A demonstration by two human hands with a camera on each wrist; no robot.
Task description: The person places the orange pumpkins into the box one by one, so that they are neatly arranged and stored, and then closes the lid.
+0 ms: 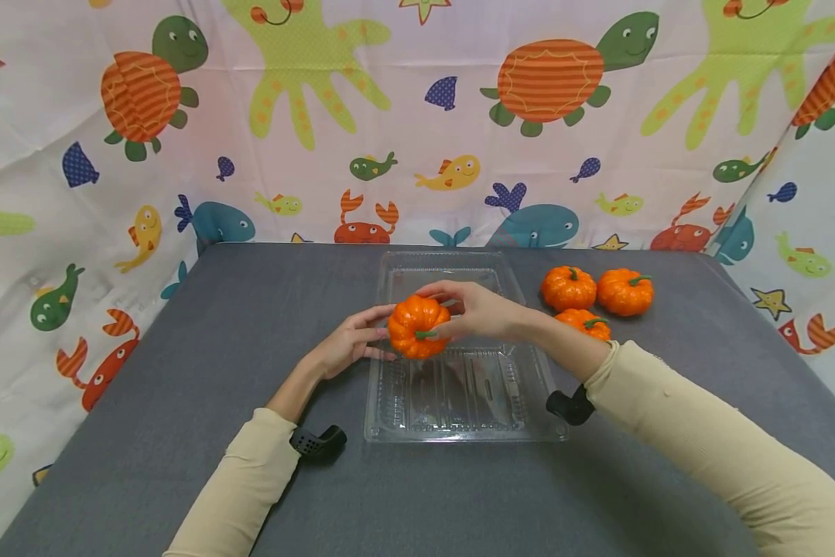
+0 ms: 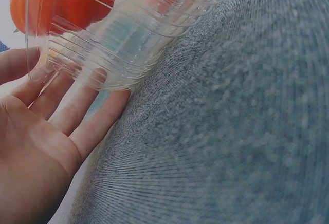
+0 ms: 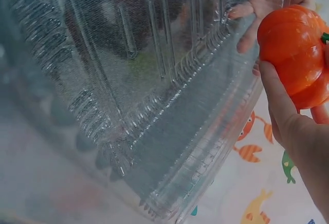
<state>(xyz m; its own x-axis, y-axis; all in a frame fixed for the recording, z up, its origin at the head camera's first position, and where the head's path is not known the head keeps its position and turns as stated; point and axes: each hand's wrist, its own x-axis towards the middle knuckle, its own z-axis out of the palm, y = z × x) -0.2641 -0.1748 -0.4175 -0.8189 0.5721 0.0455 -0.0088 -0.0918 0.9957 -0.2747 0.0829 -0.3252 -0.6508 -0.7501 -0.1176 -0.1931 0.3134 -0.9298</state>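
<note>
My right hand (image 1: 478, 308) pinches a small orange pumpkin (image 1: 412, 323) with a green stem, thumb near the stem and fingers on the far side. The pumpkin is held over the left side of an open clear plastic clamshell container (image 1: 459, 427) lying on the table. In the right wrist view the pumpkin (image 3: 290, 54) appears beyond the container's ribbed plastic. My left hand (image 1: 343, 346) is at the container's left side, fingers extended. The left wrist view shows that hand (image 2: 49, 136) palm up, its fingertips right at the ribbed clear wall (image 2: 118, 64).
Three more orange pumpkins stand on the right: one at the back (image 1: 567, 289), one farther right (image 1: 624, 294) and one (image 1: 586, 322) partly behind my right forearm. A grey cloth covers the table (image 1: 180, 433). A curtain (image 1: 417, 93) printed with sea animals hangs behind.
</note>
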